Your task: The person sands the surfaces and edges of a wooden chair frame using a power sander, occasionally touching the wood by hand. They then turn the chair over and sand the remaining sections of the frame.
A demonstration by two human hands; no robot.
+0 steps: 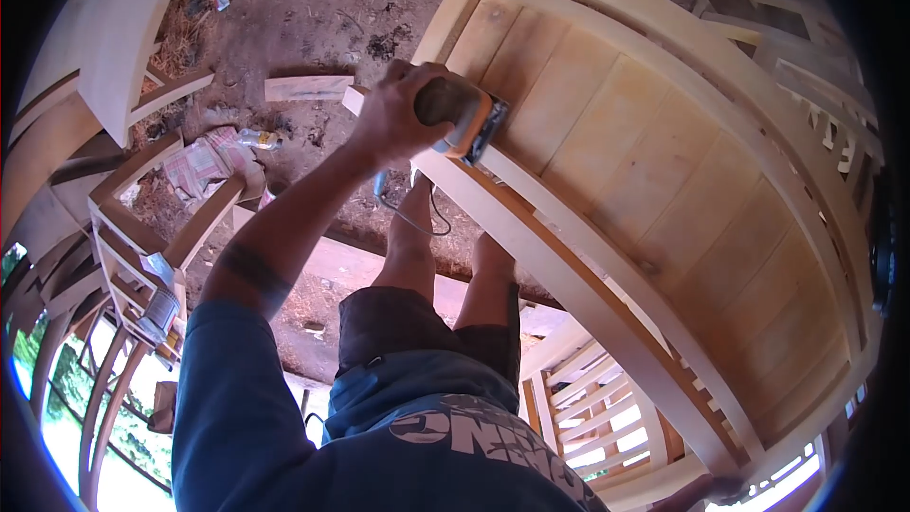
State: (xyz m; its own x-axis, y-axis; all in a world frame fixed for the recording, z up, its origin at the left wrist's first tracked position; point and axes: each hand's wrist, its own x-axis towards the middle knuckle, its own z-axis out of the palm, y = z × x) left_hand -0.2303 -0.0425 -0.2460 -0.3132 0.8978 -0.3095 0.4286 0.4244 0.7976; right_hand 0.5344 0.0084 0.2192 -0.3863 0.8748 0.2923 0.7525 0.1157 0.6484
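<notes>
My left hand [403, 114] is wrapped round an orange and black power sander [469, 123], near the upper left corner of a large wooden panel frame [569, 237]. The sander's dark pad meets the light wood near the panel's end. Wide boards [654, 161] fill the frame, with curved rails along its far side. At the bottom right, my right hand [706, 490] is at the frame's near corner, dark and partly cut off, its fingers unclear. A thin cable [441, 218] hangs below the sander, by my legs.
Wooden chair frames [118, 199] and curved parts stand at the left, with a can [158, 311] on one. A cloth [204, 166] and a bottle [259, 138] lie on the dirt floor near a loose board [308, 87]. Slatted wooden pieces [597, 408] are below the panel.
</notes>
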